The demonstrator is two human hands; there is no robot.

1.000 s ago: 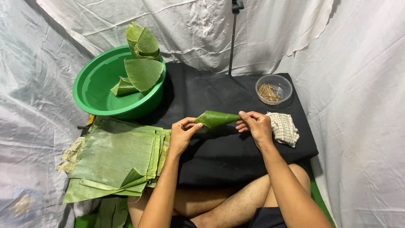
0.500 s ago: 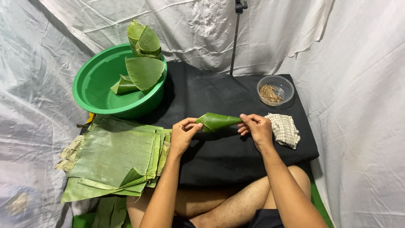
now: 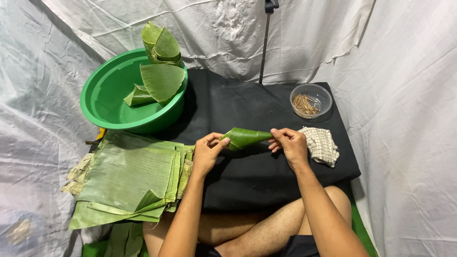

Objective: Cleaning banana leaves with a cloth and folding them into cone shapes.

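Head view, leaf cone: a glossy green banana-leaf strip rolled into a cone (image 3: pixel 245 137), lying sideways just above the black worktop (image 3: pixel 247 176), wide mouth to the person's left, narrow tip to the right.
Left hand: the left hand (image 3: pixel 208 152) has its fingers (image 3: pixel 220 141) pinching the rim of the cone's wide end, thumb on top.
Right hand: the right hand (image 3: pixel 289 145) has its fingers pressed together around the pointed tip, which is hidden inside the grip.
Worktop: matte black cloth, slightly creased, laid over a low surface above the person's crossed legs.
Leaf stack: flat rectangular banana-leaf sheets (image 3: pixel 128 173), ribbed and dull green, with frayed, yellowed edges on the left; they overlap the worktop's left edge, just beside the left forearm.
Basin: round, smooth green plastic basin (image 3: pixel 107 102) at the far left, holding finished leaf cones (image 3: pixel 159 76); some stand upright against its far rim.
Small bowl: clear round bowl (image 3: pixel 312 98) at the far right corner, filled with thin brown sticks (image 3: pixel 302 103).
Cloth: crumpled white cloth with a fine check (image 3: pixel 322 145), just beside the right hand.
Surround: wrinkled white sheeting (image 3: pixel 409 95) on all sides; a thin dark pole (image 3: pixel 264 45) rises behind the worktop.
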